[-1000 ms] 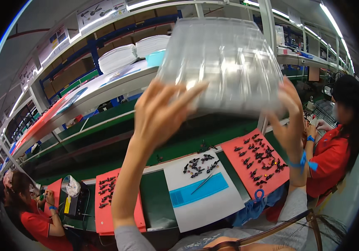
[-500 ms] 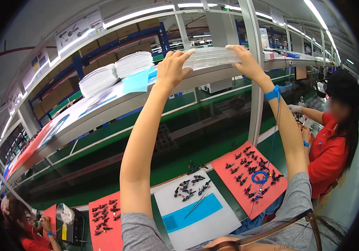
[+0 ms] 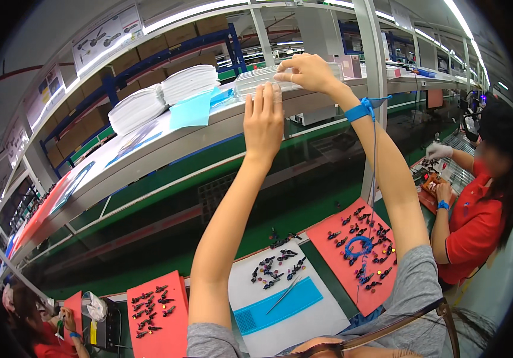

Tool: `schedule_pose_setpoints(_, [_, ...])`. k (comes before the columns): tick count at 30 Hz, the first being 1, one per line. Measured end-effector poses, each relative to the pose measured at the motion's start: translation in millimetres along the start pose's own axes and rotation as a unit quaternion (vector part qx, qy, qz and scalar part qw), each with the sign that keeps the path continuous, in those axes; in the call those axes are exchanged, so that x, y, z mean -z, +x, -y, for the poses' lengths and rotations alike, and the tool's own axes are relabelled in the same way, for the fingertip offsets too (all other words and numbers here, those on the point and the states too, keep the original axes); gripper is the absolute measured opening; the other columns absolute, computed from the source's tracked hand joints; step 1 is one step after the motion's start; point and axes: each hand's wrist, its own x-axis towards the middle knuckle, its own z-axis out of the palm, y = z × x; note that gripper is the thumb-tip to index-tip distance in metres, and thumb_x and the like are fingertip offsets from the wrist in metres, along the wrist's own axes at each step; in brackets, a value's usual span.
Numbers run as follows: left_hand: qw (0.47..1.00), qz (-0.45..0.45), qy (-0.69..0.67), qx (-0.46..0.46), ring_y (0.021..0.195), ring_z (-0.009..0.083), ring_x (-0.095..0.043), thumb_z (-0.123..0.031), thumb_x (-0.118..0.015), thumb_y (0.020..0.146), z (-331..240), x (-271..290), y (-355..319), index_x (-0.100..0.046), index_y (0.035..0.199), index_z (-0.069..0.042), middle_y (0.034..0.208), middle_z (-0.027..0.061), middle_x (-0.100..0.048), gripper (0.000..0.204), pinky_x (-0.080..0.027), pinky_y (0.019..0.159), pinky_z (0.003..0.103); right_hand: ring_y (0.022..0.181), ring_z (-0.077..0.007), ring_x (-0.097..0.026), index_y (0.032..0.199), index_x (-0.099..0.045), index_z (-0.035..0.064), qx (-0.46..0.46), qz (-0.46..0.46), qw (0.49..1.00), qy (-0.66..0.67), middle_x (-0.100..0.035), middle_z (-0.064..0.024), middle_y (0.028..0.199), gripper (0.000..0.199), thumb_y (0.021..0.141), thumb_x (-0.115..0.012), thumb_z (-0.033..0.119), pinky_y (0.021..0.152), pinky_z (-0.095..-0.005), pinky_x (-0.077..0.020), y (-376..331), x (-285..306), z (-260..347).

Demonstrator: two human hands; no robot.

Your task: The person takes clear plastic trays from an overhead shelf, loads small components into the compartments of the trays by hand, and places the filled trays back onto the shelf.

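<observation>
Clear plastic trays (image 3: 249,80) lie on the raised shelf in front of me. My left hand (image 3: 263,122) is at their near edge, fingers stretched upward and holding nothing. Reaching in from the right, my right hand (image 3: 309,73) hovers over the trays with bent fingers apart; whether its fingertips touch them is hard to tell. Pale covers sit on some fingertips. Around my right wrist is a blue strap (image 3: 361,110) with a coiled cord. Below, a white sheet (image 3: 322,313) bears small dark parts (image 3: 274,267), a blue mat (image 3: 304,296) and tweezers (image 3: 281,296).
White stacks (image 3: 189,83) and a light blue sheet (image 3: 189,115) occupy the shelf's left part. Red sheets (image 3: 355,292) with small dark parts flank the white one. A metal post (image 3: 371,53) rises at right. Co-workers in red (image 3: 477,215) sit on both sides.
My hands have come off the clear trays' two ends, and the trays now rest on the shelf. My right hand has moved left across them; my left hand has dropped slightly, rightward.
</observation>
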Motion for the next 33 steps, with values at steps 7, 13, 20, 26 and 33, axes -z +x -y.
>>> schedule_pose_setpoints(7, [0.998,-0.012,-0.033,0.051,0.106,0.0293,-0.052,-0.008,-0.059,0.076,-4,-5,4,-0.055,0.116,0.002,0.115,0.0144,-0.054,0.042,-0.041,0.091,0.039,0.098,-0.025,-0.059,0.096,-0.071,0.0254,-0.03,-0.021,0.999,0.001,-0.065,-0.0061,0.095,0.038,0.082,-0.055,0.057,0.087,-0.0421,-0.0392,14,-4,-1])
schedule_pose_setpoints(13, [0.997,-0.038,-0.039,0.057,0.104,0.0267,-0.053,-0.008,-0.059,0.073,-22,-5,11,-0.056,0.111,0.002,0.107,0.012,-0.056,0.04,-0.04,0.088,0.036,0.08,-0.0204,-0.059,0.102,-0.068,0.0199,-0.103,-0.212,0.972,-0.019,-0.064,-0.0027,0.084,0.042,0.085,-0.055,0.056,0.072,-0.0336,-0.0437,55,32,-48])
schedule_pose_setpoints(20, [0.957,0.036,-0.232,0.173,0.118,0.0356,-0.045,-0.03,-0.073,0.074,-11,34,1,-0.04,0.128,0.008,0.122,0.019,-0.051,0.074,-0.036,0.101,0.04,0.067,-0.0218,-0.048,0.084,-0.064,0.0036,0.134,-0.328,0.931,0.086,-0.049,-0.0074,0.068,0.021,0.081,-0.07,0.023,0.063,-0.0345,-0.0376,0,90,80])
schedule_pose_setpoints(26, [0.431,-0.073,-0.828,0.35,0.134,0.0373,-0.031,-0.033,-0.088,0.058,-36,196,-39,0.015,0.147,-0.018,0.149,0.0195,-0.025,0.137,-0.03,0.108,0.05,0.076,-0.0206,-0.048,0.09,-0.072,0.0189,0.282,-0.348,0.889,-0.092,-0.054,0.0001,0.084,0.027,0.066,-0.078,0.028,0.067,-0.0358,-0.0358,-151,60,152])
schedule_pose_setpoints(33, [0.605,-0.269,-0.522,0.538,0.128,0.0426,-0.038,-0.032,-0.056,0.088,-53,321,-116,-0.009,0.149,-0.025,0.146,0.0158,-0.031,0.078,-0.04,0.099,0.056,0.086,-0.0167,-0.055,0.104,-0.067,0.0159,0.333,-0.317,0.837,0.297,-0.055,-0.0004,0.094,0.033,0.071,-0.063,0.014,0.08,-0.0366,-0.0468,-199,12,276])
